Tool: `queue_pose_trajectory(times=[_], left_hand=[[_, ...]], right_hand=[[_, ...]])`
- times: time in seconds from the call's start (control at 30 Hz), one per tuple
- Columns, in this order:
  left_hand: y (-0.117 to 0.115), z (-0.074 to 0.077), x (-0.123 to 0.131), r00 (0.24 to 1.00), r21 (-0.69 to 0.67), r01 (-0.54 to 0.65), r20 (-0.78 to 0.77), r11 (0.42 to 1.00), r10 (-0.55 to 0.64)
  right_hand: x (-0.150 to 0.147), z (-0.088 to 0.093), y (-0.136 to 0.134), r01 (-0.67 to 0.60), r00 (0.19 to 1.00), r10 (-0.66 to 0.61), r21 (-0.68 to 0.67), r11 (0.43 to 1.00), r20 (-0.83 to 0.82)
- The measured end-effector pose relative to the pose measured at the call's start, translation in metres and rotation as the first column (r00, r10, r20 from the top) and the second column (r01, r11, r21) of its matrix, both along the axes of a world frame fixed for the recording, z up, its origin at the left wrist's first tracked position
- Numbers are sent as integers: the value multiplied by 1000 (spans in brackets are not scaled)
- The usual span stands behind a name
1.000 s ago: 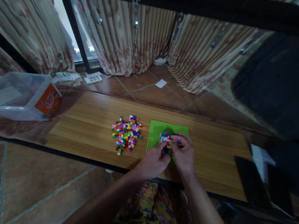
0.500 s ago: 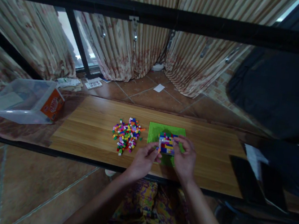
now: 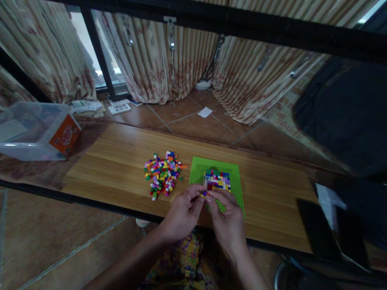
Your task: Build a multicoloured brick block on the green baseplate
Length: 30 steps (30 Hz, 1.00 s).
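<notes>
Both hands have drawn back from the brick block (image 3: 217, 180). A second ago they were wrapped around it, and half a second ago the right hand was pressed against its 3 o'clock side. Now the block stands free on the green baseplate (image 3: 235, 190), toward the plate's 12 o'clock half, with nothing touching it.

The left hand (image 3: 182, 213) and right hand (image 3: 228, 221) meet at the plate's 6 o'clock edge, fingertips (image 3: 199, 193) turned in toward each other. Each hand's grip is drawn together, thumb against fingers. A speck of colour shows where the two grips touch, but it is too small to tell whether it is a loose piece pinched there or part of the plate behind.

The pile of loose bricks (image 3: 162, 174) lies just beside the plate at its 9 o'clock and has not shifted across the three moments. So the block seems set down and holding on its own, and the hands are busy with something small between them, not with the block.

Farther along the bench (image 3: 112, 172), a clear plastic tub (image 3: 15, 130) sits at 9 o'clock and a dark flat device (image 3: 317, 228) at 3 o'clock.
</notes>
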<state>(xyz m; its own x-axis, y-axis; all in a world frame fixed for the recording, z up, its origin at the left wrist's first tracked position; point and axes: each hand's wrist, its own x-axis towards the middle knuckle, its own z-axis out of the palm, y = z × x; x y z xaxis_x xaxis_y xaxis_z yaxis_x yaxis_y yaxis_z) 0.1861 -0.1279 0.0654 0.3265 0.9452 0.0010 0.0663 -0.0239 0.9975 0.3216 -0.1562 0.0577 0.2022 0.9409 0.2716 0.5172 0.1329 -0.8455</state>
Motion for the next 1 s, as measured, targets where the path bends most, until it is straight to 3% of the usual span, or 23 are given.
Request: queue_pose_trajectory(times=[0.13,0.27,0.43,0.6,1.0], left_hand=[[-3,1,-1,996,8,-27,-89,1000,28],[-9,-7,0,984,-36,-65,-171,997,58],[-12,-20,5,993,-157,-91,-93,983,77],[-5,-25,6,997,-287,-69,2,956,73],[13,-36,16,986,-176,110,-108,978,-131]], right_hand=[[-2,-3,-5,0,999,0,-6,1000,-39],[-5,-10,-13,33,999,-33,-12,999,-26],[6,-17,-12,67,996,-69,27,997,64],[34,-17,12,116,969,-132,87,989,209],[53,-24,42,-8,969,7,0,1000,246]])
